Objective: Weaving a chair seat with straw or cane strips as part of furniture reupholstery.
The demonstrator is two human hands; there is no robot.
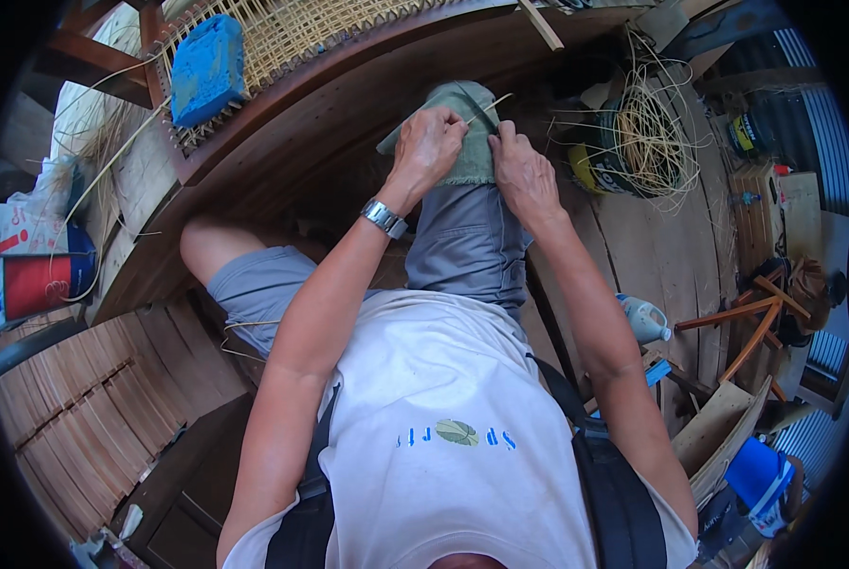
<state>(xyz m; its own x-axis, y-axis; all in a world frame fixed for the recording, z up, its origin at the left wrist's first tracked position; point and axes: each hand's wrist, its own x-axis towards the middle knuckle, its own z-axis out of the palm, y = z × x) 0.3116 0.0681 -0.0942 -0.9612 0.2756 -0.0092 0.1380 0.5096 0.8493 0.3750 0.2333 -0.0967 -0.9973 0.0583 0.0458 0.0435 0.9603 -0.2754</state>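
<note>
At twelve o'clock my left hand (pixel 429 144) pinches one strip (pixel 503 100), my right hand's (pixel 525 169) grip I cannot tell, weave (pixel 296 27) standing done at eleven, loose strands (pixel 657 142) left at two.

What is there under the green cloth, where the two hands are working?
The grey trouser leg goes in under the lower edge of the green cloth. The knee is probably beneath, but the cloth covers that part, so it cannot be seen.
</note>
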